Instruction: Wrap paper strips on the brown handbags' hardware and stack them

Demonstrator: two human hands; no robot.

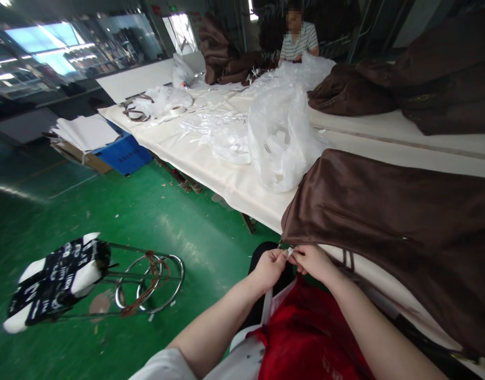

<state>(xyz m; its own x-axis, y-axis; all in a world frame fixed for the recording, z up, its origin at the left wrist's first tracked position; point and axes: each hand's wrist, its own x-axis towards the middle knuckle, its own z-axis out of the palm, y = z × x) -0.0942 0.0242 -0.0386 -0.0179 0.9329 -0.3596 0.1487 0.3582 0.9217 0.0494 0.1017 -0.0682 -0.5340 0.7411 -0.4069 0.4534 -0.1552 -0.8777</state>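
My left hand point(273, 266) and my right hand point(309, 259) meet just off the table's near edge, in front of the red apron point(309, 327). Both are closed in a pinch on a small white piece point(290, 252), too small for me to tell its kind. Right beside them lies a large brown leather-like bag point(377, 206), its near corner close to my fingers. A small metal fitting point(281, 244) shows at that corner. The fingertips partly hide what they hold.
Clear plastic bags point(280, 142) lie on the cream-covered table point(242, 187). More brown bags point(353, 92) are piled at the back right. A person point(300, 39) is across the table. On the green floor are a stool point(64, 279) and a blue box point(123, 153).
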